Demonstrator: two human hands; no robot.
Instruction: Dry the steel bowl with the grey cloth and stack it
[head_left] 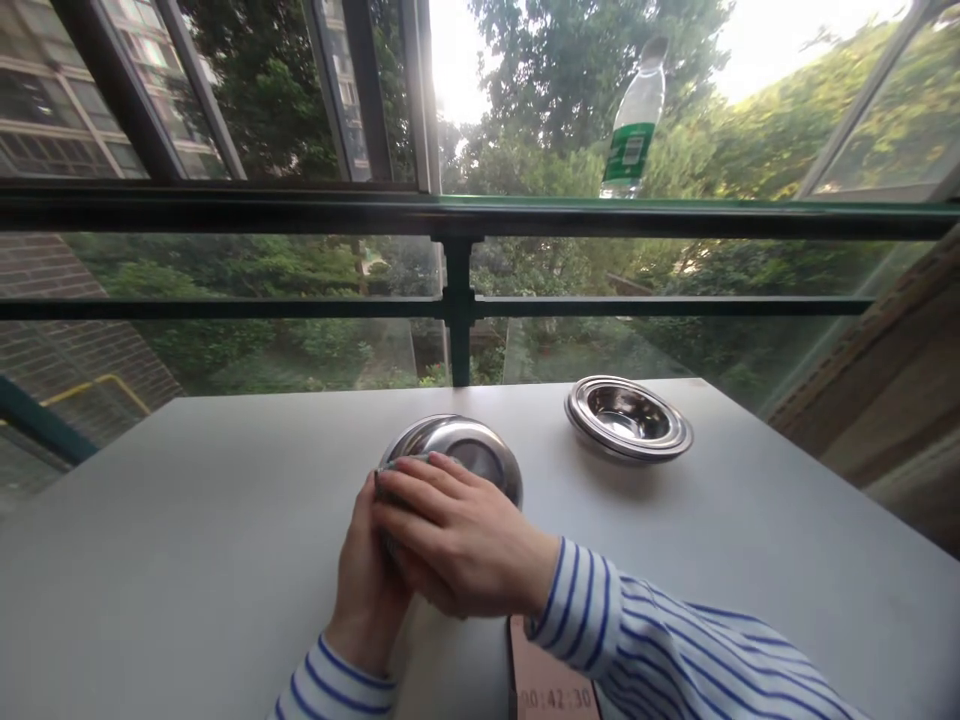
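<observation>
A shiny steel bowl (480,460) is tilted in front of me, its round base facing up towards me. My left hand (367,575) grips its near left side, with the fingers mostly hidden behind my other hand. Across the bowl's left part lies my right hand (457,530), fingers together and curled over the edge. A thin sliver of greyish cloth (386,466) shows beneath the right fingertips; most of it is covered.
Nested steel bowls (630,420) stand at the back right of the white table (225,520). Near the front edge lies a phone (551,675) displaying a timer, partly under my right sleeve. A plastic bottle (634,130) stands on the window rail (675,215) beyond the table.
</observation>
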